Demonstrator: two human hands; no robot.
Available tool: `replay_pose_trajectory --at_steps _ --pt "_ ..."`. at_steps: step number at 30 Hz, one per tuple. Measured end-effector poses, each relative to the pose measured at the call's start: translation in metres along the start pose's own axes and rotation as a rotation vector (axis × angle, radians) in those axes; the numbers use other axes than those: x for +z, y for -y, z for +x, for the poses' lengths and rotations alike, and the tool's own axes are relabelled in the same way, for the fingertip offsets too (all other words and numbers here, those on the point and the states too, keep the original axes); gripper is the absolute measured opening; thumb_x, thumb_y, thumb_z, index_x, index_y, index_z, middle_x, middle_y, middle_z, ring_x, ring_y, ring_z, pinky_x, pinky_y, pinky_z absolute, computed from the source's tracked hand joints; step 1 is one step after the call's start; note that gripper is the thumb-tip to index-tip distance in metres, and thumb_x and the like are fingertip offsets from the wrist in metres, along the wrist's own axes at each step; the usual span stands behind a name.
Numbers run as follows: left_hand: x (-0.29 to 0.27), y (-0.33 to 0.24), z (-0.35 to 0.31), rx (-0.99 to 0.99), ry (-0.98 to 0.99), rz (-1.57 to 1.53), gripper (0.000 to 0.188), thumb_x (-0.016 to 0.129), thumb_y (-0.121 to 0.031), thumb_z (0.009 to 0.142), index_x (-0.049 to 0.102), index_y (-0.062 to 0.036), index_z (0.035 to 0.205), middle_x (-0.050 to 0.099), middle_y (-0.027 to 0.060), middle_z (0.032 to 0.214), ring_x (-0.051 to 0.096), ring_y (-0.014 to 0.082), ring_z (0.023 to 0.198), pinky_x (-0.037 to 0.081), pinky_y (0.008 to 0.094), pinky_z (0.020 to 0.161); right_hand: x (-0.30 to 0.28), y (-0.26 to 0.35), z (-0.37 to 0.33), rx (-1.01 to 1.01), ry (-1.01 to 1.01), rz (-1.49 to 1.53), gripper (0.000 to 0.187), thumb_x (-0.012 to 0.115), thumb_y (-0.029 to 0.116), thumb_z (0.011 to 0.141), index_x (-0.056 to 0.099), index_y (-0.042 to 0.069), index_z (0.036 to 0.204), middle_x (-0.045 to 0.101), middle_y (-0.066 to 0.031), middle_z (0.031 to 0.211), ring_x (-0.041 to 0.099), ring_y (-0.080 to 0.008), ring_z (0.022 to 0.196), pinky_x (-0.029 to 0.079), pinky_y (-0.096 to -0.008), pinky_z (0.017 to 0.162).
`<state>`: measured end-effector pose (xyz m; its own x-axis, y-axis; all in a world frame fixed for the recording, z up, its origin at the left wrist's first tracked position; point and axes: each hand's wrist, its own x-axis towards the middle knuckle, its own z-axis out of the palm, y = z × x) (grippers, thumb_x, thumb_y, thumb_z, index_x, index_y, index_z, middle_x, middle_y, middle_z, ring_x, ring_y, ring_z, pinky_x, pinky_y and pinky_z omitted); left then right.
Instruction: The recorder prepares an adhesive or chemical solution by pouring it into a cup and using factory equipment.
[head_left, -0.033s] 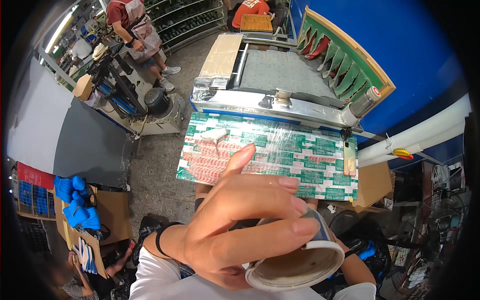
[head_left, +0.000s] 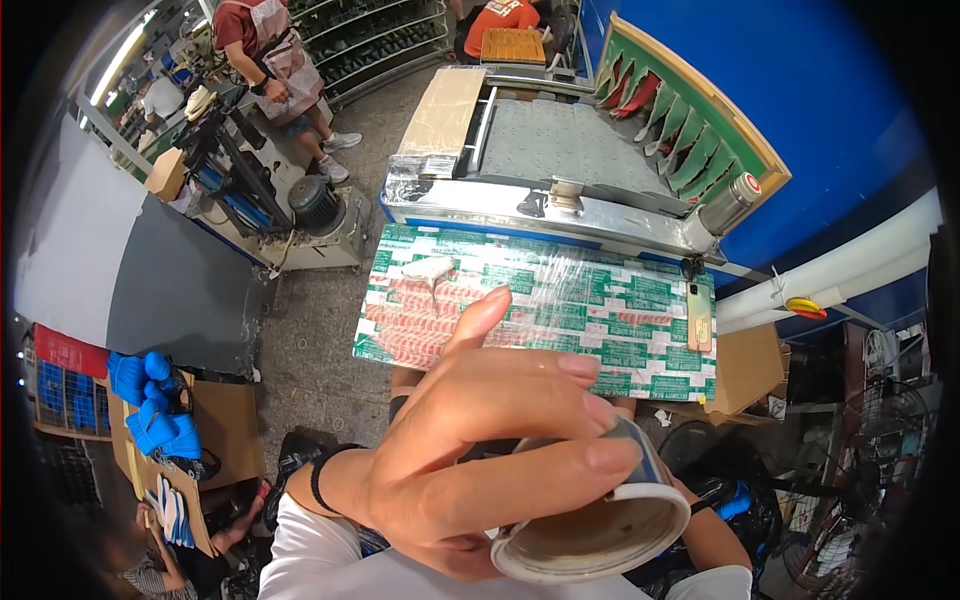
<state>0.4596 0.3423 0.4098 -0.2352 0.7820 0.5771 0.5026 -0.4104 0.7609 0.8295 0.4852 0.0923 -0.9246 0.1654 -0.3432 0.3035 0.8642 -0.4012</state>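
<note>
My left hand (head_left: 490, 440), with a black band at its wrist, is large in the middle, its fingers closed round a cup (head_left: 590, 535). The cup has a thick white rim and a bluish-grey outer side. It is tilted with its mouth toward me, showing a stained, pale brown inside. My right forearm (head_left: 712, 535) comes in at the lower right and passes behind the cup, so my right hand is hidden. Beyond my left hand lies a work table (head_left: 640, 350) covered in green, white and red printed tape. A crumpled whitish thing (head_left: 428, 268) rests on its left part.
A phone (head_left: 700, 315) lies at the table's right edge. Behind the table stands a machine with a grey conveyor belt (head_left: 570, 145) and green cloth flaps. Blue bundles (head_left: 160, 405) sit at the left. An open cardboard box (head_left: 745, 370) is at the right. A person (head_left: 265, 60) stands far left.
</note>
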Motion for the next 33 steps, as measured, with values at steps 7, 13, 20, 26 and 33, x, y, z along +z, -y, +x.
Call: replay_pose_trajectory --at_steps 7,13,20,26,33 --pt "-0.003 0.048 -0.014 0.416 -0.04 -0.021 0.025 0.075 -0.01 0.088 0.06 -0.0226 0.104 0.064 0.0052 0.106 0.067 0.0282 0.106 0.027 0.063 0.122 -0.004 0.003 0.0 0.001 0.018 -0.011 0.099 0.092 0.035 0.065 0.047 0.032 0.153 0.051 -0.0051 0.145 0.05 -0.0327 0.133 0.04 -0.0507 0.114" --pt "0.013 0.009 -0.004 0.172 -0.159 -0.136 0.01 0.065 -0.019 0.096 0.061 -0.0253 0.102 0.063 0.0027 0.102 0.066 0.0258 0.101 0.027 0.0612 0.123 -0.003 0.003 -0.001 0.018 0.027 -0.022 0.1 0.092 0.035 0.065 0.046 0.032 0.154 0.051 -0.0053 0.146 0.048 -0.0325 0.134 0.038 -0.0511 0.115" --pt "0.015 0.011 -0.006 0.223 -0.264 -0.105 0.004 0.062 -0.023 0.098 0.061 -0.0259 0.101 0.062 0.0019 0.099 0.065 0.0253 0.101 0.026 0.0614 0.124 -0.006 0.003 0.002 0.007 0.027 -0.048 0.1 0.092 0.036 0.066 0.046 0.032 0.154 0.051 -0.0052 0.146 0.048 -0.0323 0.135 0.038 -0.0512 0.115" --pt "0.025 -0.005 -0.014 0.134 -0.394 -0.083 0.004 0.063 -0.023 0.098 0.06 -0.0256 0.1 0.062 0.0019 0.099 0.065 0.0254 0.102 0.026 0.0617 0.124 -0.004 0.002 0.002 0.012 0.021 -0.037 0.1 0.091 0.037 0.065 0.046 0.032 0.154 0.051 -0.005 0.146 0.049 -0.0322 0.134 0.039 -0.0511 0.115" --pt "0.007 -0.006 -0.009 0.147 -0.331 -0.039 0.007 0.067 -0.016 0.094 0.064 -0.0214 0.097 0.066 0.0021 0.101 0.068 0.0254 0.103 0.027 0.0603 0.123 -0.003 0.002 0.0 0.01 0.014 -0.006 0.098 0.091 0.037 0.066 0.047 0.033 0.154 0.052 -0.0048 0.146 0.049 -0.0324 0.134 0.039 -0.0508 0.114"
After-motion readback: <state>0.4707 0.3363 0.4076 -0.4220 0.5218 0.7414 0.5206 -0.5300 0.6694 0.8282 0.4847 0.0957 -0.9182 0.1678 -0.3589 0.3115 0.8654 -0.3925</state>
